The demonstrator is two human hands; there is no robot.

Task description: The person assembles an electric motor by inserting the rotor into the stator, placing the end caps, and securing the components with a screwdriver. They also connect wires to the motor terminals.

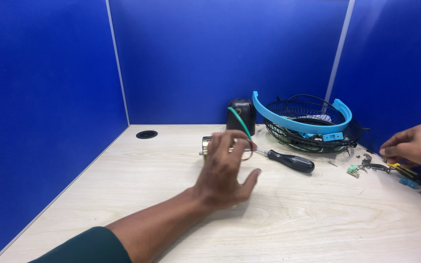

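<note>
I see a black wire fan grille (313, 130) holding a curved light-blue plastic ring (288, 118), a round black desk grommet (146, 134), and blue partition walls (220, 53).
</note>
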